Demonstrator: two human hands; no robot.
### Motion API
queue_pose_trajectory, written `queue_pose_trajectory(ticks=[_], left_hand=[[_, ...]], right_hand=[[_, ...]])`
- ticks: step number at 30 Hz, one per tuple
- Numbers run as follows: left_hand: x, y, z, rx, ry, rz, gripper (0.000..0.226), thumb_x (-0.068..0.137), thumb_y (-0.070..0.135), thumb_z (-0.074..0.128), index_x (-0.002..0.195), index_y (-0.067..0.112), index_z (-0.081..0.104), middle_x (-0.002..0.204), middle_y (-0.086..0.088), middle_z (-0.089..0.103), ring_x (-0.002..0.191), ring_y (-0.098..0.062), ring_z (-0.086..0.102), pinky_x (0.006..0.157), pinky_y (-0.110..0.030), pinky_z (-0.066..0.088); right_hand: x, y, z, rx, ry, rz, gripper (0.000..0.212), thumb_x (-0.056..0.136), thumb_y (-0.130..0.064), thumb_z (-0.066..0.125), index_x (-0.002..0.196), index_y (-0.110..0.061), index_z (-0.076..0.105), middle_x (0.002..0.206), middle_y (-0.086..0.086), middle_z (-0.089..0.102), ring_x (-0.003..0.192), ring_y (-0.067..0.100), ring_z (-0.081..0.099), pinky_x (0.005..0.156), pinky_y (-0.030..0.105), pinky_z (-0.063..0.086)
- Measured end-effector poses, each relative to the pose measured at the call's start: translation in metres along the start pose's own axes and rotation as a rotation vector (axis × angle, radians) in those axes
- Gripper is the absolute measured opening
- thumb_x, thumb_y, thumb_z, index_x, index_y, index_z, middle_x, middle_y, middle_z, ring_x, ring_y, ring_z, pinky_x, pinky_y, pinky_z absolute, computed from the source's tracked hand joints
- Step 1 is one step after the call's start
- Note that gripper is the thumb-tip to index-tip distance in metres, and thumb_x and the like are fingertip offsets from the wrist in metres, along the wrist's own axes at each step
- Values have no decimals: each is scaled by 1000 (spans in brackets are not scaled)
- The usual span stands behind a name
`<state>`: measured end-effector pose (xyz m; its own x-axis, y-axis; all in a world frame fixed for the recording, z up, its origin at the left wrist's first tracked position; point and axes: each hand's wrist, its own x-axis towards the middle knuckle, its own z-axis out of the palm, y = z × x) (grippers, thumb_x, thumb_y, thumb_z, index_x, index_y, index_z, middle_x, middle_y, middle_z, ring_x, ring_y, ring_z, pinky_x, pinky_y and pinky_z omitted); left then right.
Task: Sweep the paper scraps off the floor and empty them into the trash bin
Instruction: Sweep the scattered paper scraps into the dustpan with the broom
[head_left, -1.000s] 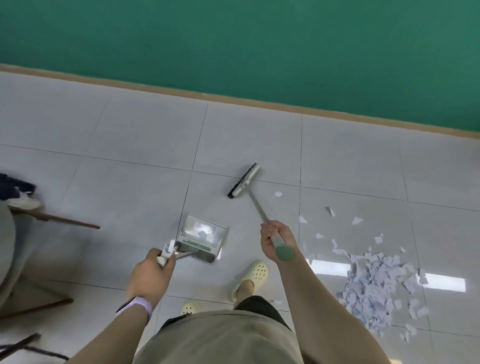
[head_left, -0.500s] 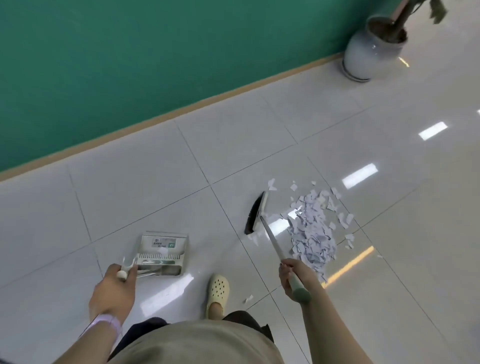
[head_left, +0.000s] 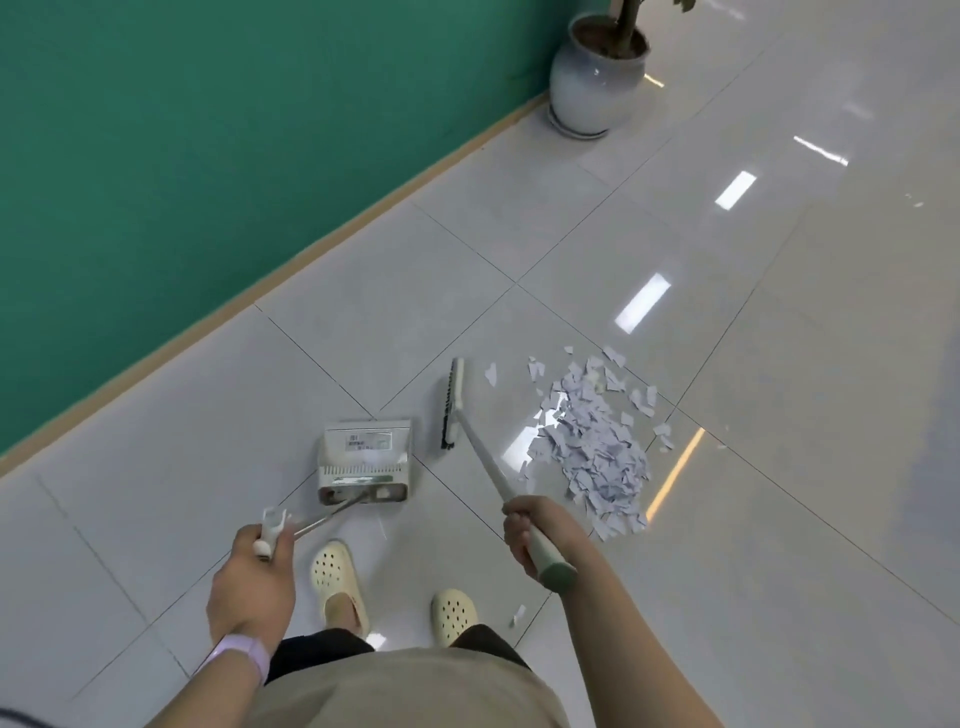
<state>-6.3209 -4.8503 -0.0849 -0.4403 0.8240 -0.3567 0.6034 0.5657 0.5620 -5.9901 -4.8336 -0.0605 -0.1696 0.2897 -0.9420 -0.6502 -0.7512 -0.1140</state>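
Note:
A heap of white paper scraps (head_left: 592, 447) lies on the tiled floor right of centre, with a few loose bits around it. My right hand (head_left: 530, 535) grips the broom handle near its green end; the broom head (head_left: 451, 402) rests on the floor just left of the heap. My left hand (head_left: 260, 577) holds the white handle of a metal dustpan (head_left: 363, 457), which sits on the floor left of the broom head, its open mouth facing away from me. No trash bin is in view.
A green wall (head_left: 182, 156) with a tan baseboard runs along the left. A white ceramic plant pot (head_left: 592, 88) stands at the far end by the wall. My feet in cream clogs (head_left: 337, 582) stand just behind the dustpan. One stray scrap (head_left: 518, 616) lies near my right foot.
The view has swung right, so the pot comes nearer. The heap now lies to the broom's right and the dustpan sits closer to the broom head. Both hands keep their holds.

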Motion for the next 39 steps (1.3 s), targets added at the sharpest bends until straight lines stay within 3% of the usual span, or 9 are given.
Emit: queue_pose_trajectory(ticks=[3, 10, 16, 22, 27, 31, 39], left_hand=[[41, 1, -20, -41, -34, 27, 33, 100, 53, 50, 89, 22, 54, 72, -8, 63, 68, -30, 59, 61, -36, 48], [151, -11, -72, -95, -69, 38, 30, 100, 43, 57, 84, 18, 55, 69, -10, 63, 66, -32, 60, 62, -37, 50], [189, 7, -80, -114, -70, 67, 34, 100, 40, 58, 83, 12, 49, 66, -13, 60, 60, -33, 56, 55, -31, 43], [235, 49, -65, -40, -97, 106, 33, 99, 41, 59, 84, 13, 49, 67, -12, 59, 60, -33, 55, 54, -32, 43], [274, 107, -34, 32, -185, 164, 30, 99, 39, 59, 85, 14, 52, 68, -12, 60, 61, -34, 55, 56, -35, 46], [303, 168, -4, 120, -283, 236, 30, 99, 44, 58, 87, 18, 52, 69, -10, 62, 63, -34, 57, 57, -37, 49], [320, 287, 76, 409, -589, 600, 29, 99, 51, 54, 89, 24, 48, 67, -4, 63, 62, -26, 60, 56, -32, 48]], right_hand=[[20, -2, 46, 177, -98, 20, 14, 91, -3, 50, 82, -11, 43, 53, -3, 37, 34, 7, 39, 32, 15, 39], [67, -2, 163, 213, -107, 12, 18, 91, -2, 49, 81, -15, 41, 54, -2, 40, 35, 9, 44, 32, 18, 43], [84, -21, 199, 409, -133, -26, 16, 91, -6, 52, 81, -14, 42, 54, -2, 42, 35, 8, 45, 36, 17, 45], [104, -69, 179, 633, -48, -73, 15, 92, -7, 53, 81, -12, 45, 60, -5, 41, 34, 7, 43, 33, 16, 43], [103, -133, 124, 665, 43, -77, 15, 94, -10, 49, 80, -12, 44, 50, -2, 44, 32, 5, 42, 32, 14, 41], [81, -169, 113, 690, 80, -141, 12, 93, -8, 50, 82, -11, 46, 56, -4, 43, 34, 4, 42, 33, 14, 41], [21, -181, 57, 790, 88, -280, 6, 95, -13, 51, 95, -8, 48, 57, -4, 42, 36, 3, 43, 33, 15, 40]])
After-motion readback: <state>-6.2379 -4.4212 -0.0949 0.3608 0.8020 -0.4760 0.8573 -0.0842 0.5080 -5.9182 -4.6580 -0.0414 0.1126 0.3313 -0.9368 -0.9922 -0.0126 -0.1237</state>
